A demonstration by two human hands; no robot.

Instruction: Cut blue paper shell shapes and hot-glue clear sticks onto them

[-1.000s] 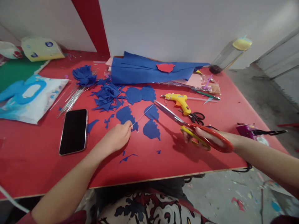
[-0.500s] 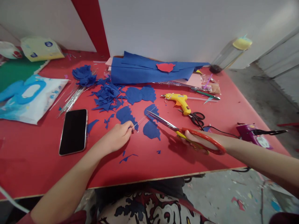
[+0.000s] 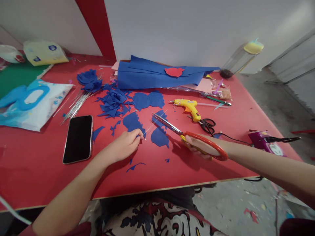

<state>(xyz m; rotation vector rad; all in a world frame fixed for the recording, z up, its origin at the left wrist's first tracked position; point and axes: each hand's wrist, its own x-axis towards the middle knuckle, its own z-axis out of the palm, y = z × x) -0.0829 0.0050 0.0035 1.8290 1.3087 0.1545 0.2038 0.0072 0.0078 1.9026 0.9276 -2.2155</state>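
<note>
Between thumb and fingers of my left hand (image 3: pixel 130 141) is a thin silvery wire (image 3: pixel 155 122), pointing up and to the right. My right hand (image 3: pixel 197 147) grips large scissors (image 3: pixel 169 125) with red and yellow handles. Their blades reach left to the wire, seemingly nearly closed; whether they touch it I cannot tell. Beneath lie blue scalloped cutouts: one left cutout (image 3: pixel 133 121), one under the blades (image 3: pixel 159 117) and one nearer me (image 3: pixel 159 137). Joined blue cutouts (image 3: pixel 148 100) lie behind these.
A yellow glue gun (image 3: pixel 187 106) and small black scissors (image 3: pixel 208 125) lie right of centre. Leftward are a phone (image 3: pixel 78 139), a wire bundle (image 3: pixel 78 104), blue scraps (image 3: pixel 113 101) and a wipes pack (image 3: pixel 36 105). Folded blue sheets (image 3: pixel 147 75) lie by the wall; a bottle (image 3: pixel 237 60) stands back right.
The scissors in my right hand have moved left and slightly toward me, their blades meeting the wire's line lower down. My left hand has shifted slightly right, still pinching the wire.
</note>
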